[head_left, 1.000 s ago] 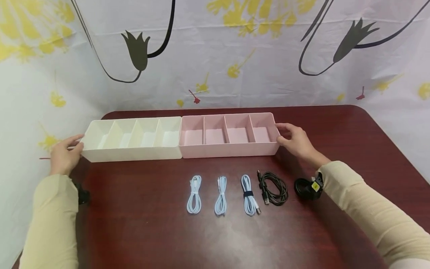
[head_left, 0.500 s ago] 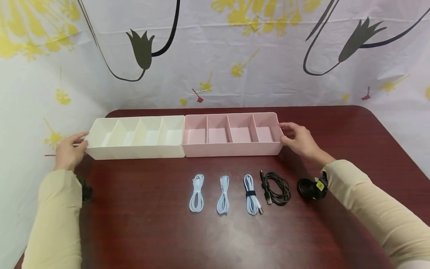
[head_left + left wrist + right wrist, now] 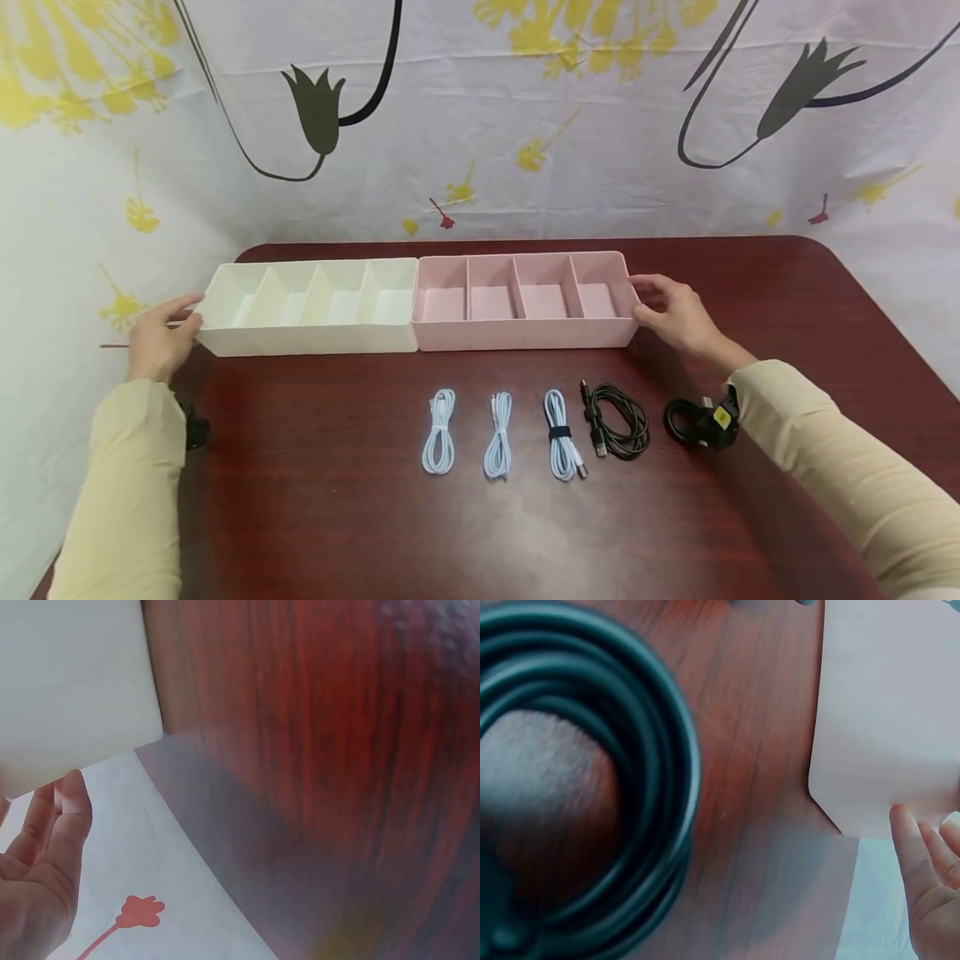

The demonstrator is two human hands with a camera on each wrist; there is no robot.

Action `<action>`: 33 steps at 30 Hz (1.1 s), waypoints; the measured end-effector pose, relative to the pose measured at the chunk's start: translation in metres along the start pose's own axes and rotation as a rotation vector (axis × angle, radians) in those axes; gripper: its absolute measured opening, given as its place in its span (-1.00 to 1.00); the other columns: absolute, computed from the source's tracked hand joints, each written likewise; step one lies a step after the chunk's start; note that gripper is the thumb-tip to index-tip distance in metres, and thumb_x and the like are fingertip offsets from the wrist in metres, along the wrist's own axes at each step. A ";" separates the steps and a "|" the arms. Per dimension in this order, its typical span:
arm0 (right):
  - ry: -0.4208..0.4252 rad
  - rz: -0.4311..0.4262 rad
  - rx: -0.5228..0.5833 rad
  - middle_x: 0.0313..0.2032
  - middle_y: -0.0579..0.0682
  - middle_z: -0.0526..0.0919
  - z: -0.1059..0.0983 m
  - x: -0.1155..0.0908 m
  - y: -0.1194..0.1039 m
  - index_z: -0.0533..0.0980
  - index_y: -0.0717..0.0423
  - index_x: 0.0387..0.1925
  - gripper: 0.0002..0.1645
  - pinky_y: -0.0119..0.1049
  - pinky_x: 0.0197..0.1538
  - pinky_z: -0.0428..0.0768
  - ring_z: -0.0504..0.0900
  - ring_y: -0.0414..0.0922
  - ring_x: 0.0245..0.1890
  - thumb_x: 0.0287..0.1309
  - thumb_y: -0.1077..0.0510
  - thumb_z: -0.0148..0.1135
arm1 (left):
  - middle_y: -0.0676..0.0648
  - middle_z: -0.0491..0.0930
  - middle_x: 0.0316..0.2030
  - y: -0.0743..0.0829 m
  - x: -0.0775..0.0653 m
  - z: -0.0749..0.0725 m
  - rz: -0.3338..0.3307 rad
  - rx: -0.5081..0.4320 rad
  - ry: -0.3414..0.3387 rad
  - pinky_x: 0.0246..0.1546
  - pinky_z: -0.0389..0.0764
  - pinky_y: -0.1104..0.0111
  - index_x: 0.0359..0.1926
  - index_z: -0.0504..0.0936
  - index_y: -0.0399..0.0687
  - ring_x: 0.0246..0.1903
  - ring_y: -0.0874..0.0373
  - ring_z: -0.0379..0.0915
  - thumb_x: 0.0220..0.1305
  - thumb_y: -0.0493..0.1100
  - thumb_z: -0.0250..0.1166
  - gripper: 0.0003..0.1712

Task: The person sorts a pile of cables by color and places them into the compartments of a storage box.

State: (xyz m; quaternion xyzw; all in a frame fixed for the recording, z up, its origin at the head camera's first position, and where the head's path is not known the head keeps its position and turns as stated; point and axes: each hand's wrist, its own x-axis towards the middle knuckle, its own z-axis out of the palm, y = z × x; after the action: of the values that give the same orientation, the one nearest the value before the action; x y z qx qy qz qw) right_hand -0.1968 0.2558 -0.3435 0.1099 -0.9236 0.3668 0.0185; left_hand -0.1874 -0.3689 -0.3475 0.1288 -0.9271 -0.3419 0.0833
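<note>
In the head view, a white divided organizer box (image 3: 315, 339) stands end to end with a pink one (image 3: 525, 335), touching at their short sides. My left hand (image 3: 161, 337) touches the white box's left end with its fingertips. At the opposite end, my right hand (image 3: 678, 317) rests its thumb and fingers against the pink box. The wrist views show fingertips (image 3: 75, 784) at the white box's edge and a finger (image 3: 906, 825) on the pink box's end. Neither hand is wrapped around a box. The compartments hold nothing visible.
In front of the boxes lie three bundled light-blue cables (image 3: 438, 433) (image 3: 498, 436) (image 3: 561, 437) and a coiled black cable (image 3: 626, 421). Another black coil (image 3: 682, 421) sits beside the right wrist camera. A patterned cloth (image 3: 480, 125) hangs behind the dark red table (image 3: 337, 517).
Both boxes have slid slightly to the right, still end to end, with my hands staying at their outer ends. The camera view has shifted a little; the cables have stayed put.
</note>
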 end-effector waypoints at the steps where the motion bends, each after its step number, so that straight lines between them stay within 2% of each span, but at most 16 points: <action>1: 0.003 0.002 -0.003 -0.04 0.30 0.43 0.000 -0.001 0.000 0.27 0.30 0.14 -0.50 0.03 -0.19 0.48 0.47 0.18 -0.10 0.13 0.29 0.01 | -0.42 0.37 -0.05 0.000 0.000 0.000 0.000 -0.004 -0.004 -0.64 0.39 0.63 0.20 0.30 -0.22 -0.65 0.51 0.31 0.25 -0.18 -0.07 -0.51; 10: 0.023 -0.051 -0.014 -0.08 0.33 0.46 -0.006 -0.004 0.006 0.29 0.34 0.11 -0.50 -0.07 -0.26 0.49 0.51 0.19 -0.16 0.09 0.32 0.02 | -0.43 0.40 -0.07 0.005 -0.003 0.000 0.040 0.049 -0.043 -0.66 0.41 0.55 0.21 0.29 -0.20 -0.65 0.45 0.36 0.23 -0.20 -0.09 -0.49; 14: 0.021 -0.049 -0.017 -0.08 0.34 0.46 -0.009 -0.006 0.007 0.29 0.35 0.11 -0.51 -0.32 -0.30 0.50 0.51 0.19 -0.17 0.10 0.31 0.03 | -0.39 0.40 -0.06 0.007 -0.003 0.004 0.019 0.045 -0.044 -0.64 0.46 0.47 0.22 0.30 -0.15 -0.59 0.33 0.43 0.22 -0.17 -0.08 -0.48; 18: 0.024 -0.054 -0.018 -0.08 0.35 0.46 -0.013 -0.008 0.009 0.29 0.35 0.10 -0.51 -0.58 -0.37 0.39 0.51 0.20 -0.18 0.10 0.31 0.03 | -0.38 0.40 -0.06 0.008 -0.002 0.007 0.023 0.040 -0.044 -0.64 0.46 0.46 0.22 0.31 -0.15 -0.52 0.20 0.46 0.23 -0.17 -0.08 -0.49; 21: 0.029 -0.054 -0.025 -0.09 0.35 0.47 -0.015 -0.009 0.012 0.30 0.36 0.10 -0.51 -0.49 -0.36 0.44 0.51 0.20 -0.18 0.09 0.32 0.02 | -0.40 0.41 -0.08 0.013 -0.004 0.008 0.048 0.039 -0.050 -0.64 0.43 0.52 0.20 0.31 -0.18 -0.53 0.23 0.45 0.23 -0.18 -0.08 -0.50; 25: 0.029 -0.041 -0.039 -0.08 0.35 0.46 -0.017 -0.011 0.015 0.29 0.36 0.11 -0.51 -0.24 -0.32 0.51 0.51 0.20 -0.18 0.10 0.31 0.02 | -0.37 0.43 -0.13 0.013 -0.004 0.012 0.064 0.040 -0.037 -0.65 0.42 0.49 0.18 0.34 -0.19 -0.56 0.21 0.44 0.21 -0.19 -0.07 -0.50; 27: 0.029 -0.034 -0.045 -0.08 0.35 0.45 -0.019 -0.012 0.016 0.28 0.36 0.11 -0.51 -0.18 -0.31 0.52 0.50 0.20 -0.18 0.10 0.31 0.01 | -0.33 0.44 -0.14 0.004 0.001 0.017 0.061 0.029 -0.024 -0.70 0.42 0.48 0.18 0.36 -0.13 -0.55 0.18 0.45 0.20 -0.16 -0.06 -0.50; 28: 0.031 -0.026 -0.047 -0.07 0.34 0.45 -0.020 -0.012 0.017 0.28 0.35 0.11 -0.51 -0.22 -0.32 0.52 0.50 0.19 -0.18 0.10 0.31 0.02 | -0.31 0.45 -0.15 -0.003 0.006 0.021 0.063 0.034 -0.016 -0.69 0.42 0.49 0.18 0.36 -0.09 -0.53 0.17 0.45 0.20 -0.13 -0.06 -0.50; 33: 0.042 -0.018 -0.041 -0.08 0.34 0.46 -0.024 -0.016 0.022 0.29 0.34 0.11 -0.51 -0.54 -0.40 0.44 0.49 0.18 -0.18 0.10 0.32 0.01 | -0.21 0.47 -0.12 -0.044 0.035 0.043 0.083 0.055 0.022 -0.62 0.46 0.46 0.20 0.35 0.18 -0.42 0.03 0.47 0.22 0.01 -0.06 -0.51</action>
State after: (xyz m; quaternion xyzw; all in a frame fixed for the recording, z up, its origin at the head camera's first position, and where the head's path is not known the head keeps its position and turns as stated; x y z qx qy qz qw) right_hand -0.1869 0.2911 -0.3428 0.1101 -0.9293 0.3497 0.0433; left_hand -0.2232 -0.3858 -0.4064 0.0963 -0.9398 -0.3110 0.1040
